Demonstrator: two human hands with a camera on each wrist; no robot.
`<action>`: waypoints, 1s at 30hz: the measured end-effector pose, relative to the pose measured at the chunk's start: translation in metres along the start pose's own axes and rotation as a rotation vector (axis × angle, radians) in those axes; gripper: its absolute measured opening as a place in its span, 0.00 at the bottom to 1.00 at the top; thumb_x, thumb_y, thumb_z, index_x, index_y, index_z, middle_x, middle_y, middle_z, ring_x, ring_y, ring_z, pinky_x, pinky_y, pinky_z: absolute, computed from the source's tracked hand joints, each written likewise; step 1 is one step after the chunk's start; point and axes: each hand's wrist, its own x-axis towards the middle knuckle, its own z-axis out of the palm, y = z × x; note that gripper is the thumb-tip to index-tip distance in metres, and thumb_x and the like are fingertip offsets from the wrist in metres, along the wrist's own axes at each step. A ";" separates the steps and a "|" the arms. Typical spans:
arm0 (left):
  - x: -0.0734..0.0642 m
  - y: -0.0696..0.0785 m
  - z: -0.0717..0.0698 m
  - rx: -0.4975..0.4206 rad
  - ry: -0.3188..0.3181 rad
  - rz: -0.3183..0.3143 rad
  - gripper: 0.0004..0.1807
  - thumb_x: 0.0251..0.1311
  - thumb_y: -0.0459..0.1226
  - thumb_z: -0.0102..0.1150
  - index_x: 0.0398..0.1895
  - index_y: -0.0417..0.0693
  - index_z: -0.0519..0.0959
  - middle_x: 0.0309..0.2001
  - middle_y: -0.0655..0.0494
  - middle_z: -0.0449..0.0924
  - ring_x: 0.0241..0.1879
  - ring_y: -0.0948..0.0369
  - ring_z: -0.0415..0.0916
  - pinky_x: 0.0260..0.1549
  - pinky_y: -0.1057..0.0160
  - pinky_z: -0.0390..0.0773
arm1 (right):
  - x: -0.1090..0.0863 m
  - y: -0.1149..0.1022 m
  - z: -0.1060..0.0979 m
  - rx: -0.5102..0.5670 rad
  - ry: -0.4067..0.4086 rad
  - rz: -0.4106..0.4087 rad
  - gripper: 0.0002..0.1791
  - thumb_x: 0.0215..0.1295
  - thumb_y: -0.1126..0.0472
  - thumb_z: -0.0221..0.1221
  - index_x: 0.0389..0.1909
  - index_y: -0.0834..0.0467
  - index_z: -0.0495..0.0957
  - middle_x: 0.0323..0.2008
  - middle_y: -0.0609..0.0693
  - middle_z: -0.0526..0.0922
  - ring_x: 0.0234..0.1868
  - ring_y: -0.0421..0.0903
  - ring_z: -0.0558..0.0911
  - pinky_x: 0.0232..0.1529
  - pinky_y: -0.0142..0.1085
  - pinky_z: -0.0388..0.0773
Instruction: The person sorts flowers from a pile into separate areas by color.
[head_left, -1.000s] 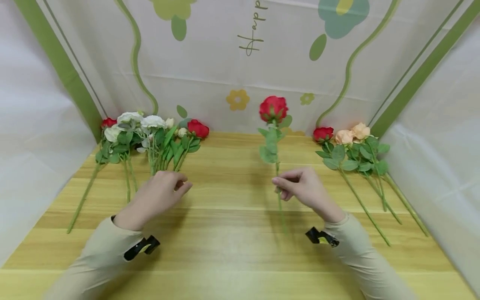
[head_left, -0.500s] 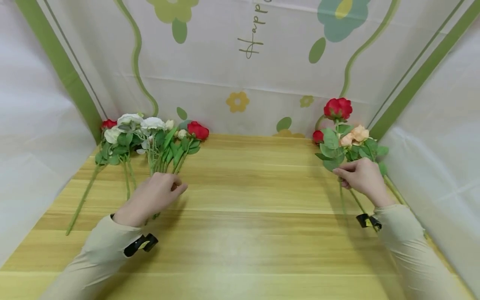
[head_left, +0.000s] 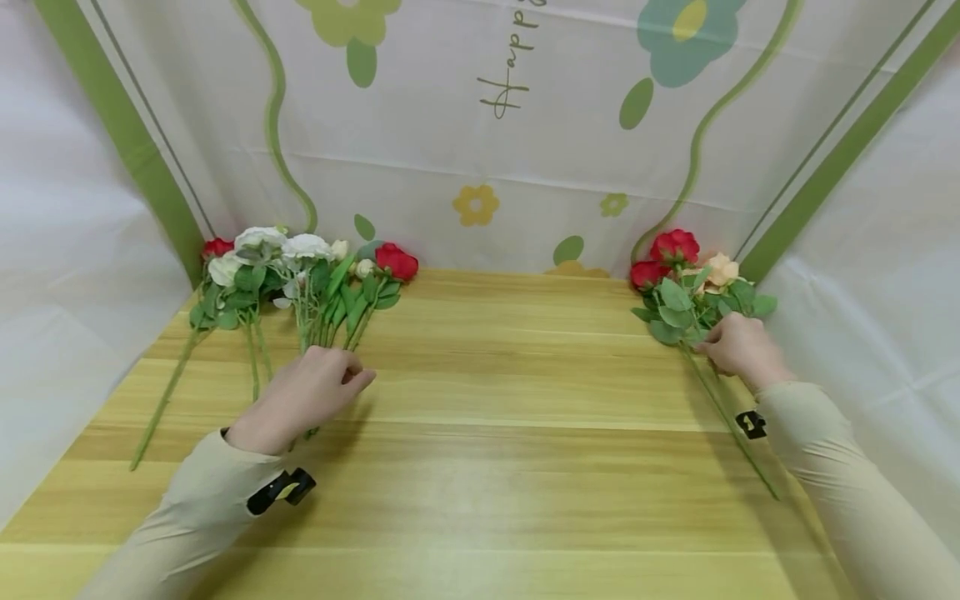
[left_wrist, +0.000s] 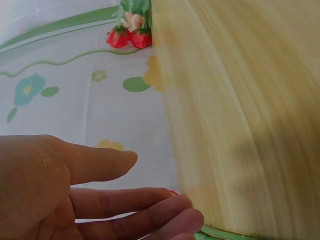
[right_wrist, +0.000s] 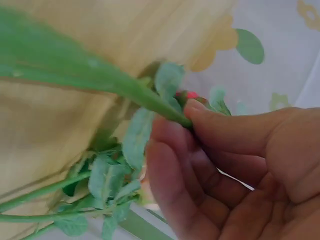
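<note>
My right hand (head_left: 741, 348) pinches the green stem (right_wrist: 155, 102) of a red rose between thumb and fingers, as the right wrist view shows. That rose's bloom (head_left: 675, 245) lies over the right-hand group, beside another red rose (head_left: 648, 274) and a peach rose (head_left: 721, 269). Its lower leaves overlap theirs. Over the stems of the left-hand group hovers my left hand (head_left: 307, 392). In the left wrist view its thumb and fingers (left_wrist: 120, 200) are loosely extended and apart, with nothing between them.
On the left lie white flowers (head_left: 306, 246), a red rose (head_left: 396, 261) at their right and another red bloom (head_left: 217, 247) at their left. A printed cloth (head_left: 420, 125) rises behind the wooden table (head_left: 480, 467). White cloth (head_left: 885, 333) borders the right side.
My right hand has carried the upright red rose from the middle to the right and lowered it onto the group there. My left hand has barely moved.
</note>
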 end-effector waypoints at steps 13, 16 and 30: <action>-0.001 0.001 0.000 0.004 -0.019 -0.016 0.15 0.70 0.42 0.56 0.25 0.47 0.79 0.14 0.59 0.61 0.14 0.63 0.59 0.16 0.62 0.61 | 0.010 0.008 0.018 -0.062 -0.105 0.078 0.24 0.63 0.56 0.61 0.08 0.49 0.65 0.09 0.46 0.68 0.14 0.46 0.72 0.17 0.41 0.67; -0.001 0.001 0.001 0.001 -0.017 -0.012 0.15 0.70 0.42 0.56 0.25 0.47 0.79 0.13 0.60 0.60 0.14 0.63 0.58 0.16 0.62 0.61 | 0.010 0.008 0.019 -0.062 -0.112 0.077 0.24 0.64 0.54 0.60 0.09 0.49 0.66 0.09 0.46 0.69 0.14 0.46 0.72 0.17 0.41 0.67; 0.001 -0.005 -0.002 -0.055 -0.015 -0.074 0.15 0.72 0.41 0.52 0.33 0.44 0.85 0.15 0.59 0.67 0.14 0.63 0.61 0.14 0.62 0.62 | -0.005 -0.005 0.012 -0.052 0.011 0.086 0.26 0.65 0.47 0.59 0.12 0.51 0.61 0.12 0.43 0.57 0.14 0.41 0.60 0.15 0.38 0.61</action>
